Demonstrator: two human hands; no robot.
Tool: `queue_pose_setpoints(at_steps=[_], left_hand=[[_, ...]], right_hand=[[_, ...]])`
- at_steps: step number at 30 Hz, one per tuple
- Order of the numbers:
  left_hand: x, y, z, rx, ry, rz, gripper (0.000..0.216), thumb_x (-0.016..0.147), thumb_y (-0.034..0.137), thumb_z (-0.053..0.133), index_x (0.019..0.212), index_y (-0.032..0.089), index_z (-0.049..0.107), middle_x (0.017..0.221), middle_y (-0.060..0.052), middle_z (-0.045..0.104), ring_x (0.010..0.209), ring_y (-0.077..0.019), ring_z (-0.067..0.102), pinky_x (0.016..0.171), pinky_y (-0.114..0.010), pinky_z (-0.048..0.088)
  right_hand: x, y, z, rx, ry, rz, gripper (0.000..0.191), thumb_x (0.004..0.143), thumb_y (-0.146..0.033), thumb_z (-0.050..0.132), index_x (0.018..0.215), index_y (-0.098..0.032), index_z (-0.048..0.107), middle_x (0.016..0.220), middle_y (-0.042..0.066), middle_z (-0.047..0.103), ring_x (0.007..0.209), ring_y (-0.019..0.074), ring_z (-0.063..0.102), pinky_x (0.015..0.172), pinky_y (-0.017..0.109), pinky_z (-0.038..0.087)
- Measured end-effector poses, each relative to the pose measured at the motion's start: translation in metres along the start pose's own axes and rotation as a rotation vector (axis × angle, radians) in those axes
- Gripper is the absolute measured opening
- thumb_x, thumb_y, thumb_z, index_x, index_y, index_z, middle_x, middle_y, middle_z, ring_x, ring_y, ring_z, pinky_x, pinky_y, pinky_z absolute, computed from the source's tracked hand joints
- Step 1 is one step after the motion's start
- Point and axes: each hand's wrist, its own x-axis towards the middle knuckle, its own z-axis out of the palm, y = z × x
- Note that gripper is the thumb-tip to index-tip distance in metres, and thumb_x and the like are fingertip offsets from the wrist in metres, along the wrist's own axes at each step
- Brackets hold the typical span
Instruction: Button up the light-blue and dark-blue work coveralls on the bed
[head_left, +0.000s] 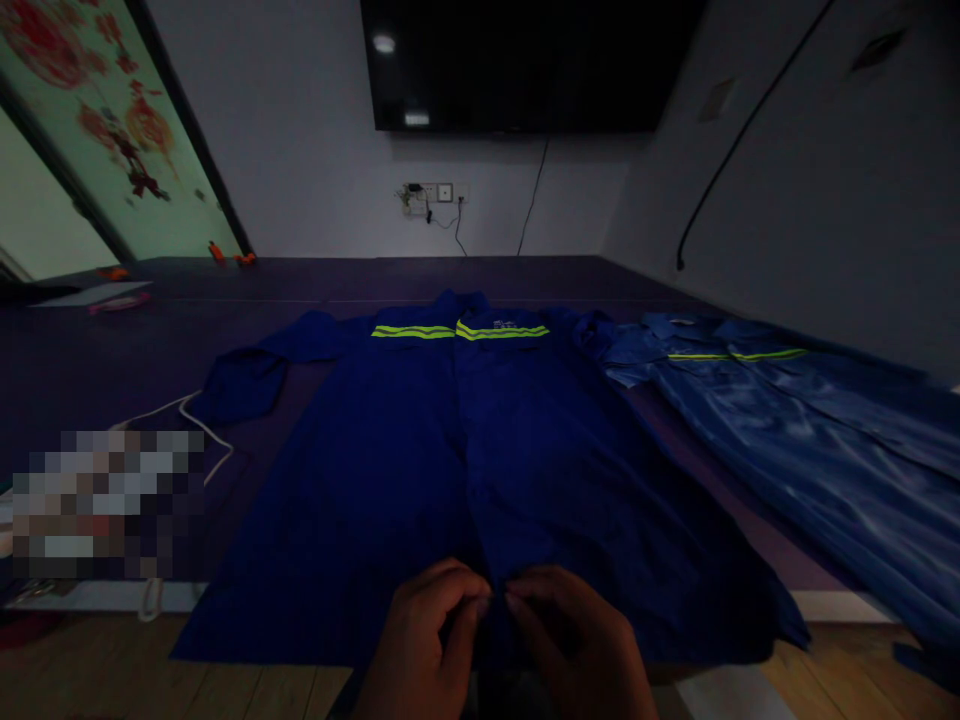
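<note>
A dark blue work jacket (375,450) with yellow-green reflective stripes across the chest lies spread out, front side up, its collar pointing away from me. Its lower hem hangs past the near edge of the dark purple surface. Low on the front opening, my left hand (431,630) pinches the cloth of one front edge between thumb and fingertips. Close beside it, almost touching, my right hand (574,630) pinches the other front edge. Whether a button or snap sits between the fingertips is too dark to tell.
A second blue jacket (780,430) with a yellow stripe lies at the right. At the left are a white cable (217,440) and a pixelated patch. Beyond the purple platform (337,275), a black television (525,65) hangs above wall sockets (435,195).
</note>
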Motion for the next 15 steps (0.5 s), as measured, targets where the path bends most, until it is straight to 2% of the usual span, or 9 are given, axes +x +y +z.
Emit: queue_pose_setpoints(at_steps=[7, 15], left_hand=[[-0.007, -0.009, 0.007, 0.01, 0.111, 0.127, 0.017, 0.079, 0.008, 0.049, 0.078, 0.019, 0.061, 0.075, 0.001, 0.065, 0.07, -0.0087, 0.062, 0.066, -0.013, 0.048], [-0.005, -0.023, 0.011, 0.097, 0.228, 0.347, 0.019, 0.078, 0.006, 0.049, 0.085, 0.019, 0.061, 0.077, 0.0, 0.066, 0.069, -0.0086, 0.063, 0.064, -0.012, 0.05]], right_hand=[[-0.003, 0.001, -0.003, -0.031, 0.029, -0.153, 0.012, 0.081, -0.019, 0.052, 0.078, -0.019, 0.063, 0.075, 0.004, 0.067, 0.068, 0.0129, 0.064, 0.061, 0.017, 0.051], [0.001, 0.007, -0.005, -0.048, 0.037, -0.349, 0.011, 0.077, -0.009, 0.053, 0.079, -0.018, 0.059, 0.072, 0.001, 0.067, 0.063, 0.0091, 0.064, 0.06, 0.011, 0.051]])
